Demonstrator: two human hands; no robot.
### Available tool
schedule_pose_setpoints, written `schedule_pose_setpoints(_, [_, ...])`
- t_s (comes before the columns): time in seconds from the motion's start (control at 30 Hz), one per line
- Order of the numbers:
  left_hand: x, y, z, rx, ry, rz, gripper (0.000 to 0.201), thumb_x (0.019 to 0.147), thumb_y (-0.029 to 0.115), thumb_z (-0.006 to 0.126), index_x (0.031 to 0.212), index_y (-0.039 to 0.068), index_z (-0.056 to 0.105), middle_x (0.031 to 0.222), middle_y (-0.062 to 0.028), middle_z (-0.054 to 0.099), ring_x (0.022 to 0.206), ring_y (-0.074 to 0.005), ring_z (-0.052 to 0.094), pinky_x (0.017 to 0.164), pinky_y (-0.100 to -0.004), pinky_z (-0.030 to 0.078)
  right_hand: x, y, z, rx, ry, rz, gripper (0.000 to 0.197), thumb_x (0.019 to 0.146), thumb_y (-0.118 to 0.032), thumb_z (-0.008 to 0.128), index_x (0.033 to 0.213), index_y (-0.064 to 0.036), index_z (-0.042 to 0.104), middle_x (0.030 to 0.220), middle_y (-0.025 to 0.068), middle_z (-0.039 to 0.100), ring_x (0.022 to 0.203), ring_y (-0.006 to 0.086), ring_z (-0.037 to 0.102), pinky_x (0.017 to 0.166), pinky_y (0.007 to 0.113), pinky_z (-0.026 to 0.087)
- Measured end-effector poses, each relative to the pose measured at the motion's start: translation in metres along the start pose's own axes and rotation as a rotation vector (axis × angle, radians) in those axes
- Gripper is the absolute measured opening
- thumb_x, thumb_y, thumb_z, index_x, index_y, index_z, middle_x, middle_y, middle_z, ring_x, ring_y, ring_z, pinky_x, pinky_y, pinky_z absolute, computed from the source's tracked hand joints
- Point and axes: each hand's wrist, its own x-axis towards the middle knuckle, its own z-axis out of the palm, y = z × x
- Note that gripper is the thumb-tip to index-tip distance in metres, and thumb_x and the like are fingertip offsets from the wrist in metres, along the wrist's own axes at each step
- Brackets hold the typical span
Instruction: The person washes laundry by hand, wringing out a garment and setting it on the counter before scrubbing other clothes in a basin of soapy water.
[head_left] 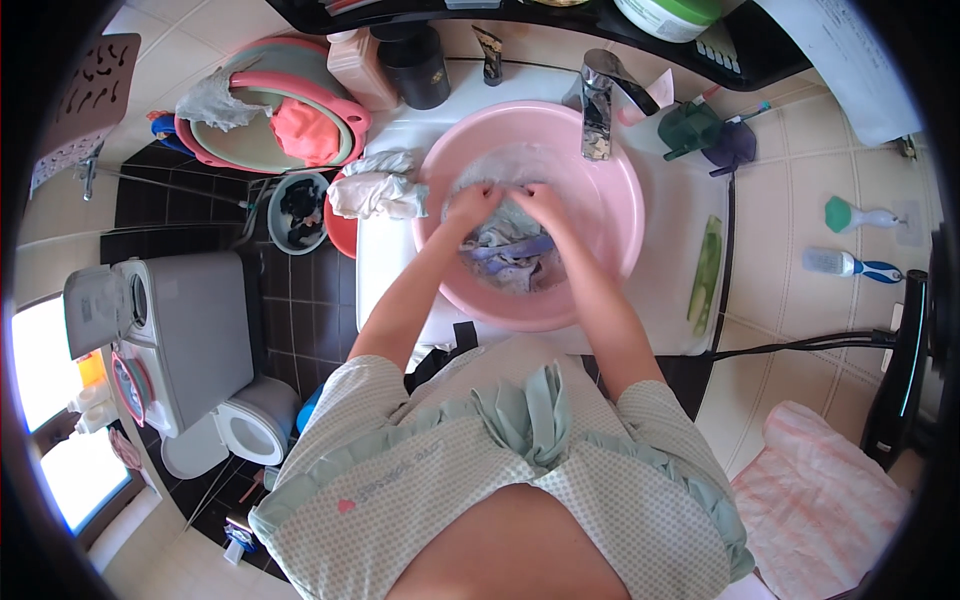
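A pink basin point(630, 215) stands on the white sink counter, holding sudsy water and a wet grey and lavender garment point(515, 255). Both of my forearms reach into it. At the garment's far edge, my left hand point(474, 206) has its fingers curled in on the wet cloth. Close beside it, my right hand point(542, 204) is closed on the same cloth. Foam and the backs of the hands hide the fingertips. A chrome faucet point(597, 110) reaches over the basin's far right rim.
Wrung white cloths point(378, 190) lie left of the basin. A green aloe leaf point(708, 275) rests on the counter's right side. Back left are a pink-rimmed tub point(355, 118) and a black jar point(418, 70). A small bucket point(287, 240) with dark cloth stands lower left. A black shelf point(420, 22) overhangs the back.
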Motion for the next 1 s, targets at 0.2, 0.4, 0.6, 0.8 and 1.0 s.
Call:
schedule_pose_setpoints(0.2, [-0.007,0.02,-0.008,-0.918,0.035,-0.281,0.04,0.083,0.033,0.05,0.091,-0.005,0.059,0.081,-0.0109,0.061,0.073,-0.0162,0.057,0.067,-0.0292,0.044,-0.046,-0.049,0.011,0.335,0.43,-0.263,0.04,0.076,-0.036,0.059,0.061,-0.0008,0.049,0.048,0.0067,0.046,0.046,0.0153,0.044,0.045,0.031,0.033])
schedule_pose_setpoints(0.4, [-0.031,0.062,-0.009,-0.812,0.202,-0.233,0.035,0.085,0.025,0.043,0.089,-0.006,0.059,0.076,-0.0115,0.061,0.07,-0.0165,0.055,0.066,-0.031,0.043,-0.05,-0.063,0.002,0.295,0.456,-0.169,0.03,0.079,-0.028,0.053,0.073,0.001,0.057,0.062,0.0163,0.056,0.057,0.0318,0.055,0.054,0.037,0.042])
schedule_pose_setpoints(0.6, [-0.033,0.068,-0.038,-0.836,0.191,-0.196,0.036,0.085,0.024,0.038,0.082,-0.005,0.059,0.078,-0.0254,0.058,0.078,-0.04,0.055,0.071,-0.0425,0.042,-0.081,-0.089,0.013,0.374,0.507,-0.244,0.029,0.083,-0.024,0.047,0.072,0.0007,0.058,0.066,0.021,0.055,0.063,0.0371,0.054,0.057,0.041,0.041])
schedule_pose_setpoints(0.8, [-0.025,0.061,-0.018,-0.575,0.262,0.011,0.033,0.085,0.026,0.045,0.087,-0.005,0.059,0.072,-0.012,0.06,0.065,-0.017,0.053,0.063,-0.0335,0.042,-0.048,-0.067,0.004,0.274,0.584,-0.264,0.034,0.084,-0.028,0.046,0.07,0.0017,0.056,0.064,0.0218,0.054,0.063,0.0389,0.053,0.057,0.044,0.04])
schedule_pose_setpoints(1.0, [-0.024,0.07,-0.023,-0.764,0.288,-0.161,0.037,0.085,0.027,0.041,0.086,-0.006,0.059,0.077,-0.0227,0.06,0.075,-0.0322,0.058,0.071,-0.0388,0.042,-0.045,-0.077,-0.005,0.258,0.548,-0.311,0.035,0.085,-0.029,0.045,0.068,0.0006,0.056,0.063,0.0229,0.053,0.061,0.0391,0.053,0.055,0.044,0.04])
